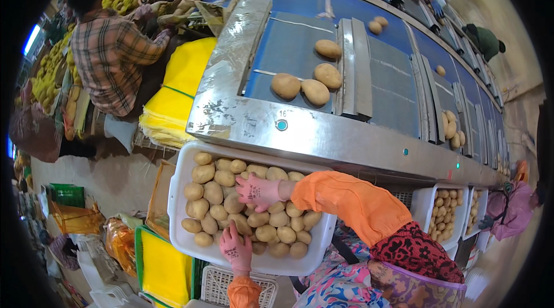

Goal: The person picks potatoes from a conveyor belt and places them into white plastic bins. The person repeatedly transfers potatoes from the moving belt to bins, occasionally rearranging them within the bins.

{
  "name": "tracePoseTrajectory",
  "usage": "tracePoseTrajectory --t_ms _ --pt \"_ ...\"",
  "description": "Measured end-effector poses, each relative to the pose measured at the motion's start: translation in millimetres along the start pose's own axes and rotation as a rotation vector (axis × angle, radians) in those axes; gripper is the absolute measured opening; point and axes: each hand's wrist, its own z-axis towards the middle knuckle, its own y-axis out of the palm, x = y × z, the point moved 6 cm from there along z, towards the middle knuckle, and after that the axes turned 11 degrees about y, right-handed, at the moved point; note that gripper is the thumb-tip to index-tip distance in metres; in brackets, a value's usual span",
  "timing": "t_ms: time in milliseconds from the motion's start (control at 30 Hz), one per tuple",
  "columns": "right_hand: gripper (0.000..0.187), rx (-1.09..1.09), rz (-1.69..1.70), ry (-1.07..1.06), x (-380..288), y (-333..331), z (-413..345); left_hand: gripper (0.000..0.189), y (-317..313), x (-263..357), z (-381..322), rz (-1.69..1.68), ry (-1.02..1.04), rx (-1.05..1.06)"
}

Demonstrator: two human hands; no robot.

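A white plastic tub (176, 204) filled with potatoes (213, 193) stands against the metal frame of a sorting conveyor. My right hand (259, 192), in a pink glove with printed writing, lies palm down on the potatoes near the tub's middle, fingers spread. An orange sleeve cover runs up that arm. My left hand (236, 249), gloved alike, reaches over the tub's near side. Its fingers are apart and its fingertips touch potatoes. Neither hand visibly grips a potato, though the undersides of both are hidden.
Several potatoes lie on the conveyor's side belt (294, 61) behind its steel edge (242, 115). Yellow mesh sacks (186, 70) are stacked at left; more fill a green crate (140, 260). A white perforated basket (216, 284) sits below the tub. Co-workers (110, 57) are at left and right.
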Motion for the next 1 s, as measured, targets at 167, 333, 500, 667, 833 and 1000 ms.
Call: tracePoseTrajectory --t_ms 167,333,500,667,833,1000 --pt "0.046 0.183 0.651 0.303 23.5 -16.4 -18.5 0.081 -36.2 46.9 68.8 -0.150 0.169 0.086" --pt "0.041 0.017 1.812 0.494 21.4 -19.5 -99.5 0.069 5.1 39.6 124.1 0.184 -0.016 -0.608" --pt "0.045 0.540 1.646 0.548 -2.2 43.7 -203.2 0.050 7.2 46.9 133.0 0.158 -0.005 -0.693" --pt "0.039 0.405 2.149 0.550 -34.5 1.7 -310.9 0.040 -5.2 20.9 107.6 -0.201 -0.005 -0.252" --pt "0.046 0.482 2.621 0.427 -22.4 -41.5 -384.3 0.046 -46.2 51.3 65.4 -1.070 -0.297 0.329" --pt "0.070 1.043 1.721 0.604 124.0 -109.4 -505.1 0.050 -90.7 333.3 148.4 -1.231 0.275 0.213"
